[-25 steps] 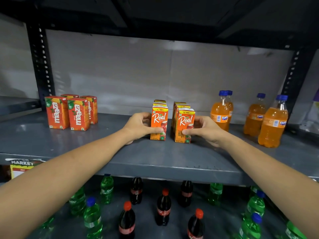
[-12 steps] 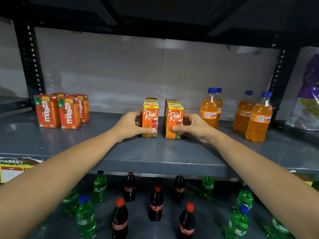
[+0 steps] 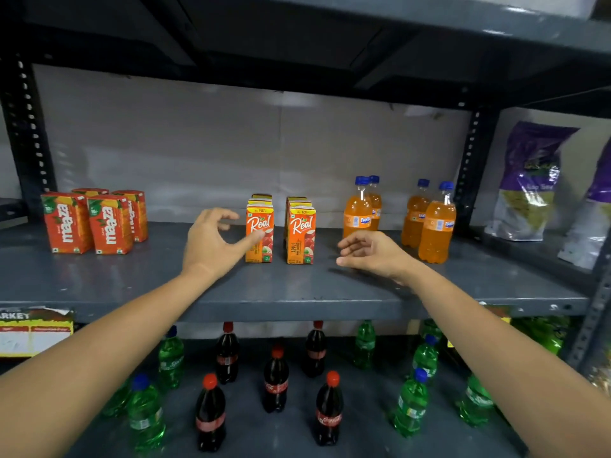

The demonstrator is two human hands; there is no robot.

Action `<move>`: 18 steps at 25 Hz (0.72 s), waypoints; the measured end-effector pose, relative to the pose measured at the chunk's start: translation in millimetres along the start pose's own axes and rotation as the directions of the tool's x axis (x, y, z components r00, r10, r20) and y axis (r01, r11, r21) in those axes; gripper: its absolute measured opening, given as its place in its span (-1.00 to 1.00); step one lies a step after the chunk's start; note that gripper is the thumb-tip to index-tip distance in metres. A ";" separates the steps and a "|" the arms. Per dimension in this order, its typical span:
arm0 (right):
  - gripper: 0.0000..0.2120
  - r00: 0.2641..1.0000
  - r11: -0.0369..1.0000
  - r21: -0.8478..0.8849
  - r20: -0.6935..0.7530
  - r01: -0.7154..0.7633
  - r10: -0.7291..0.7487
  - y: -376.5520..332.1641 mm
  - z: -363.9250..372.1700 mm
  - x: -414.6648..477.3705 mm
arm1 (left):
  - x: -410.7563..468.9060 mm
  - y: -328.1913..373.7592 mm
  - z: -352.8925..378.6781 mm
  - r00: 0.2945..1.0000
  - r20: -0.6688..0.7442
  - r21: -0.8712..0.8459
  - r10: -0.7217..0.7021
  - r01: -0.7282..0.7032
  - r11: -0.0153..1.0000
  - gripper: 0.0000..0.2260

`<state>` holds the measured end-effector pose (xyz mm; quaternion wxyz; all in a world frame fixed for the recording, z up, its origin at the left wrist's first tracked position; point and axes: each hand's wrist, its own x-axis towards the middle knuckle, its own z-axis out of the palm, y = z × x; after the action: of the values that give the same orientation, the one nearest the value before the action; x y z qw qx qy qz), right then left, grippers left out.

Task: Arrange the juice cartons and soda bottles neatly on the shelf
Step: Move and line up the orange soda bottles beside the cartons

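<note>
Two short rows of orange Real juice cartons stand upright mid-shelf, the left row [image 3: 260, 236] and the right row [image 3: 301, 238]. My left hand [image 3: 211, 241] hovers open just left of the left row, thumb tip in front of its front carton. My right hand [image 3: 373, 254] is open to the right of the right row, apart from it. Red Maaza cartons [image 3: 94, 219] stand at the left. Orange Fanta bottles stand at the right in two pairs, one [image 3: 360, 208] behind my right hand, one [image 3: 433, 219] further right.
The grey metal shelf [image 3: 297, 305] has a dark upright post [image 3: 472, 166] at the right. Purple snack bags [image 3: 529, 180] stand beyond it. On the lower shelf stand cola bottles [image 3: 276, 378] and green soda bottles [image 3: 411, 401]. A paper sign [image 3: 33, 328] hangs at the left.
Both hands have let go of the front Real cartons and pulled back, fingers spread. The cartons stay upright in their rows.
</note>
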<state>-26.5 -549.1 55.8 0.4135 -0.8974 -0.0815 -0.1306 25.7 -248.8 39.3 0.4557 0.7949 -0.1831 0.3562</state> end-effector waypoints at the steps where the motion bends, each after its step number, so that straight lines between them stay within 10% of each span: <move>1: -0.66 1.000 1.000 -0.018 -0.011 -0.002 0.002 2.4 -10.3 -11.1 | -3.2 7.3 -0.1 0.999 -0.050 -0.018 0.008 -0.009 1.000 -0.55; 10: -0.83 0.969 0.937 -0.347 -0.244 -0.039 -0.050 11.0 -111.8 -67.4 | -10.9 120.6 52.5 0.938 0.054 -0.032 0.342 -0.341 0.940 -0.50; 18: -0.55 0.838 0.999 -0.031 -0.545 -0.022 0.002 58.3 -173.1 -28.3 | 11.8 142.2 156.7 0.993 0.083 -0.062 -0.078 0.084 0.995 -0.27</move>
<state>-67.6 -719.9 113.2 0.4042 -0.8311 0.0473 -0.3792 8.8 -456.0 80.6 0.4876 0.8003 -0.1805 0.2988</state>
